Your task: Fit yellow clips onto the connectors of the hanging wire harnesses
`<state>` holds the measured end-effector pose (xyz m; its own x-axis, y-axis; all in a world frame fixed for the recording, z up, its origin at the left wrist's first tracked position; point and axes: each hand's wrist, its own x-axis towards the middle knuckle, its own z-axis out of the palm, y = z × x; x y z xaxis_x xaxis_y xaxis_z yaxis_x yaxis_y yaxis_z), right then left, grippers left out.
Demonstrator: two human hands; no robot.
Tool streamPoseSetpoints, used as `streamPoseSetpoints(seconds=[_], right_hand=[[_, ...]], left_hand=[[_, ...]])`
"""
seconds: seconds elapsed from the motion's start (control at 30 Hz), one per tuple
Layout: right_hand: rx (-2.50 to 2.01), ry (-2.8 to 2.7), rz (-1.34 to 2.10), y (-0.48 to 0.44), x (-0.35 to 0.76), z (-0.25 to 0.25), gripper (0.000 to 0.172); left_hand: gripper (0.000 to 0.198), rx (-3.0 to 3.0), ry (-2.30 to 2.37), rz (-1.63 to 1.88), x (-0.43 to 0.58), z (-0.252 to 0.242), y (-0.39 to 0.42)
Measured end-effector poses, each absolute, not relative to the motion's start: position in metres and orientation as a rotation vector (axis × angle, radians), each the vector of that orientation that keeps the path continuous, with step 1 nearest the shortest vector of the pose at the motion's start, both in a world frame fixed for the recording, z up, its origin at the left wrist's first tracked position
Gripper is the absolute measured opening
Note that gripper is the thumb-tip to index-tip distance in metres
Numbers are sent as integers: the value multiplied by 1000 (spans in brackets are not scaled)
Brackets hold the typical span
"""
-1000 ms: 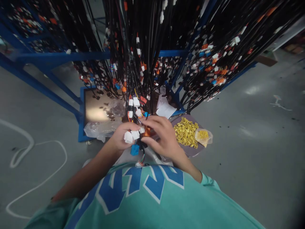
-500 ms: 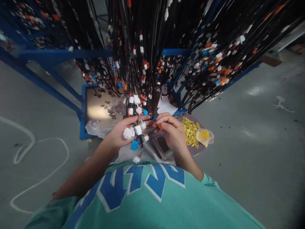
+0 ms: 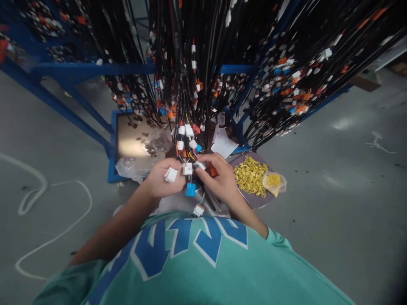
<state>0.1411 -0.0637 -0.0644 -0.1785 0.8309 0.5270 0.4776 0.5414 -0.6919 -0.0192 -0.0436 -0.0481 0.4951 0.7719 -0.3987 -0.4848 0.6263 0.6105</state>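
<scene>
My left hand (image 3: 167, 180) is closed around wires at the lower end of a hanging wire harness (image 3: 186, 114). A white connector (image 3: 171, 174) lies against its fingers, and another white connector (image 3: 187, 168) sits at its thumb tip. Beside them my right hand (image 3: 219, 176) pinches a white connector (image 3: 199, 165) between thumb and fingers. An orange connector (image 3: 213, 170) shows at its fingers. Below the hands dangle a blue connector (image 3: 190, 189) and a white multi-pin connector (image 3: 199, 210). Some wires are hidden behind the fingers.
Many black harnesses hang from a blue metal rack (image 3: 95, 69) ahead. To the right, a grey tray (image 3: 254, 202) holds small yellow parts (image 3: 249, 176) and a clear bag (image 3: 274, 182). Plastic bags (image 3: 130, 167) and white paper (image 3: 224, 144) lie on the rack's base. A white hose (image 3: 38, 178) crosses the floor.
My right hand has moved left, closer to my left hand, and now pinches a white connector. My left hand has closed more around the wires, and the dangling connectors have shifted right.
</scene>
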Motion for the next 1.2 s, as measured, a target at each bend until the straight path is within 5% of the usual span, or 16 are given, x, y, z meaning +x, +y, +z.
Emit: streamPoseSetpoints(seconds=[0.23, 0.63, 0.8, 1.0, 1.2], right_hand=[[-1026, -1743, 463, -64, 146, -63, 9], [-1067, -2036, 266, -64, 141, -61, 33], [-988, -1883, 616, -63, 142, -61, 28], [-882, -1311, 1320, -58, 142, -64, 32], [-918, -1080, 1470, -50, 141, -65, 32]], left_hand=[[52, 428, 496, 729, -15, -45, -44], [17, 578, 676, 802, -24, -58, -45], [21, 616, 606, 814, -24, -61, -45], [49, 559, 528, 672, -25, -60, -41], [55, 429, 547, 691, -24, -41, -43]])
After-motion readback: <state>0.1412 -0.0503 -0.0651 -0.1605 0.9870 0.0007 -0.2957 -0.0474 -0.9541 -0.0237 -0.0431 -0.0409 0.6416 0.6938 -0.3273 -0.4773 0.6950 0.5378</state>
